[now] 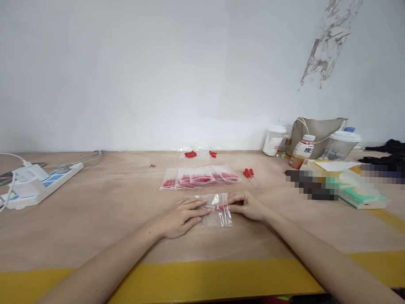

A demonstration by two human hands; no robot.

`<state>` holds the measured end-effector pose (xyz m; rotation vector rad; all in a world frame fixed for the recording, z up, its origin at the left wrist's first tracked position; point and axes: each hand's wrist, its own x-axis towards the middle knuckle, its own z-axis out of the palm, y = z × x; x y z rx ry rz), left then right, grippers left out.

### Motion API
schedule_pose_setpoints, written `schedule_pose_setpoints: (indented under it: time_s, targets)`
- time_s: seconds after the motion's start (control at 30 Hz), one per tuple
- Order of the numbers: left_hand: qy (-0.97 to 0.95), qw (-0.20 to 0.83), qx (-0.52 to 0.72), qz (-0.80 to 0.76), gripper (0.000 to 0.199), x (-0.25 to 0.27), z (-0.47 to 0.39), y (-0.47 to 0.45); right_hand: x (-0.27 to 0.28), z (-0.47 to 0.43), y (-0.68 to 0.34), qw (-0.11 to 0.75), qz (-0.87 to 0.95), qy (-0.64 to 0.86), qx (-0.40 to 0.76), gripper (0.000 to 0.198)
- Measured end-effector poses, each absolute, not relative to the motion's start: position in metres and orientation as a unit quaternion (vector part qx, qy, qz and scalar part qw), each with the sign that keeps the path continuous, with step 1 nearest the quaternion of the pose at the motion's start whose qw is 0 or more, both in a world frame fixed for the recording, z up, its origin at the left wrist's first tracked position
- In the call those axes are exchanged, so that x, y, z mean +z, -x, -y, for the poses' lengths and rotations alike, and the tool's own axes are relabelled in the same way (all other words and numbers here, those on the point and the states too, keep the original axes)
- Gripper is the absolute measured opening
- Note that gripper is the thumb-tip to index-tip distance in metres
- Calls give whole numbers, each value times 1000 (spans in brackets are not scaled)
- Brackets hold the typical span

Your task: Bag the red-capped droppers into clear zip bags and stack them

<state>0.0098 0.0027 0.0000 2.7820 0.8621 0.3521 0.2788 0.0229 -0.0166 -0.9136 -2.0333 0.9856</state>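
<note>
The left hand (186, 217) lies flat, fingers spread, on a clear bag (215, 220) upon the table (172, 253), nearer than the filled bags (202, 178). The right hand (249, 207) makes a narrow pinch beside a red piece (221, 207); what exactly it grips, I cannot tell.

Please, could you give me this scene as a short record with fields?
left hand: resting on clear bag
right hand: at bag's right end, beside red piece; exact grip unclear
behind hands: row of bags with red contents
right of row: thin red-ended pieces
far left: power strip
far right: bottle, tissue pack
</note>
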Motion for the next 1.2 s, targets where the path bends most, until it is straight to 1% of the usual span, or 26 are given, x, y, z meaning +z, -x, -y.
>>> schedule_pose_setpoints:
  time_s: [0.17, 0.27, 0.37, 0.47, 0.6, 0.73, 0.8, 0.9, 0.97, 1.1, 1.13, 1.2]
  targets:
    - [-943, 106, 127, -287, 40, 1, -1, -10, -22, -20, -265, 360, 751, 380, 403, 25]
    - [-922, 130, 174, -321, 48, 1, 1, -8, -25, -24, -267, 380, 707, 423, 422, 25]
    - [-899, 154, 214, -351, 48, 2, 0, -1, -27, -30, -278, 395, 680, 438, 437, 26]
    - [-890, 169, 210, -367, 46, 0, -4, 6, -26, -34, -289, 373, 698, 428, 437, 27]
    - [-900, 153, 191, -362, 38, -2, -7, 10, -22, -30, -294, 358, 732, 400, 419, 29]
    - [-903, 150, 195, -352, 37, -3, -8, 7, -21, -25, -286, 333, 759, 377, 414, 31]
    - [-904, 149, 199, -348, 36, -2, -7, 6, -22, -24, -282, 335, 753, 396, 404, 33]
    - [-904, 146, 200, -347, 34, -2, -7, 6, -25, -26, -278, 364, 726, 454, 367, 32]
    - [-905, 146, 196, -348, 33, -1, -7, 7, -29, -29, -278, 386, 716, 469, 344, 30]
    - [-908, 145, 176, -352, 34, -3, -8, 7, -35, -39, -289, 410, 700, 475, 342, 23]
    - [-908, 143, 172, -354, 34, -3, -9, 6, -36, -42, -294, 409, 696, 490, 329, 22]
    - [-907, 136, 169, -362, 36, -4, -8, 6, -34, -50, -308, 401, 691, 539, 267, 17]
